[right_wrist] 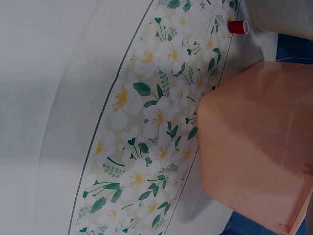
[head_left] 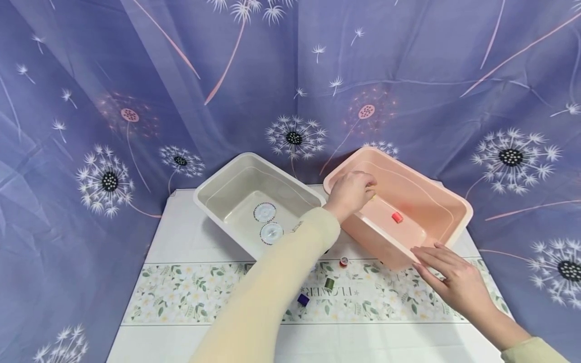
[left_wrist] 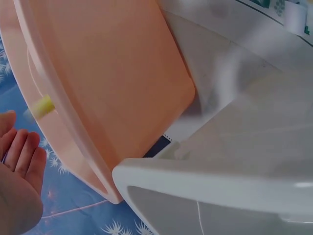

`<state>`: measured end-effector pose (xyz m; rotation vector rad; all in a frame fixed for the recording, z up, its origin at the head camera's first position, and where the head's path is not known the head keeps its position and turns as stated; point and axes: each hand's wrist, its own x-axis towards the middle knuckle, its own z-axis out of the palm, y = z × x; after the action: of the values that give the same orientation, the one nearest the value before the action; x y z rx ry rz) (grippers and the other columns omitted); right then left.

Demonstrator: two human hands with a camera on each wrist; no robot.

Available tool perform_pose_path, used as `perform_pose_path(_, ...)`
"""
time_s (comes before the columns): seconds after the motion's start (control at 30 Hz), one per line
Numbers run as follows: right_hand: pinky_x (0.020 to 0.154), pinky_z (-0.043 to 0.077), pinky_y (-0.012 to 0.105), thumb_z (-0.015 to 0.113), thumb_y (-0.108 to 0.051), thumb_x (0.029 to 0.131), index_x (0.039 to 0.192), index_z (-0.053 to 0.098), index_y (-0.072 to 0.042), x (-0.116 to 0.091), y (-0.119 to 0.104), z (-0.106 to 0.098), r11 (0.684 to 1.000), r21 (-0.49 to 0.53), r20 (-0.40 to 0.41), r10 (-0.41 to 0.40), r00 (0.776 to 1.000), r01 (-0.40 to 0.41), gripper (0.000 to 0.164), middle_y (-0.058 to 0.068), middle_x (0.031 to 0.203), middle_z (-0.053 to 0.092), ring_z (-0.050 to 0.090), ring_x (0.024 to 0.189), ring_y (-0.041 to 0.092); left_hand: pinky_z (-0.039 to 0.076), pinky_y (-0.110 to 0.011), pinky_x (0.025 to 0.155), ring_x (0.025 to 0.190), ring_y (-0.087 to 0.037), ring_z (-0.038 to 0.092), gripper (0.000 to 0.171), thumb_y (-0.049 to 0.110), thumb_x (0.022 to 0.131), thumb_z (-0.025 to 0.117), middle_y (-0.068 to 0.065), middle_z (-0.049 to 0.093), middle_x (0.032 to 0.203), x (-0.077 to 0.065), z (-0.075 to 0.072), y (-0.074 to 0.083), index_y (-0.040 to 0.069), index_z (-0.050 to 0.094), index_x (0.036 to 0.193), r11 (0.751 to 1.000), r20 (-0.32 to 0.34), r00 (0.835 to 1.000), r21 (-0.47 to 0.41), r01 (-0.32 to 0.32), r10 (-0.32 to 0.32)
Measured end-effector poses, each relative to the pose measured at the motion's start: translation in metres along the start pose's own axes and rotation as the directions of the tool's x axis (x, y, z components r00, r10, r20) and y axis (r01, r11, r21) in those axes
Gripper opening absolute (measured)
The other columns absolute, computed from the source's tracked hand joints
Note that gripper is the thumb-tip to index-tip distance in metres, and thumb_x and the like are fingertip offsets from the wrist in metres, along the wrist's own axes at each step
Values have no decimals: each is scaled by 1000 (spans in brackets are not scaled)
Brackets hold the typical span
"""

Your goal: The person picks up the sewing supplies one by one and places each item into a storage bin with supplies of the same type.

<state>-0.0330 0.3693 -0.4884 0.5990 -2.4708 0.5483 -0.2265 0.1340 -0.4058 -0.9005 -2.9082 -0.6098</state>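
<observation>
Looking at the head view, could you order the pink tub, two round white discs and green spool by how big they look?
Largest to smallest:
1. Pink tub
2. Lower white disc and upper white disc: too alike to rank
3. Green spool

L sleeve (head_left: 268, 292) is pale yellow w/ sml dk lettering (head_left: 297, 227) nr cuff (head_left: 330, 224), R sleeve (head_left: 535, 351) pale yellow-grn.

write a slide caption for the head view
Left hand over the pink bin, right hand touching it, a red spool inside; two round discs in the grey bin.
</observation>
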Motion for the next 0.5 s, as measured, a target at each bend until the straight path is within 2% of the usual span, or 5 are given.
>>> perform_pose_path(0.13, 124, 31, 17, 48, -62, 109, 117, 82, -10, 0, -1, 0, 1000, -7, 2, 1, 1000, -1, 63, 13, 112, 81, 32, 140, -22, 52, -19, 100, 122, -6, 67, 30, 33, 100, 78, 10, 76, 128, 2, 0, -2, 25, 78, 129, 999, 7, 1000, -40, -19, 19)
perform_pose_path(0.33, 124, 30, 15, 49, -62, 109, 117, 82, -10, 0, 1, 2, 1000, -6, -17, -14, 1000, 14, 62, 11, 111, 81, 32, 141, -20, 52, -21, 99, 122, -6, 68, 38, 35, 98, 81, 10, 75, 132, -1, -6, -11, 23, 76, 134, 992, 32, 997, -108, -66, 69)
perform_pose_path(0.5, 124, 30, 15, 50, -61, 109, 117, 82, -10, -1, 4, 2, 1000, -2, -24, -17, 1000, 17, 62, 11, 110, 81, 33, 141, -20, 49, -20, 105, 123, -9, 67, 43, 35, 99, 80, 7, 74, 134, -6, -13, -18, 19, 73, 138, 980, 65, 992, -174, -97, 110)
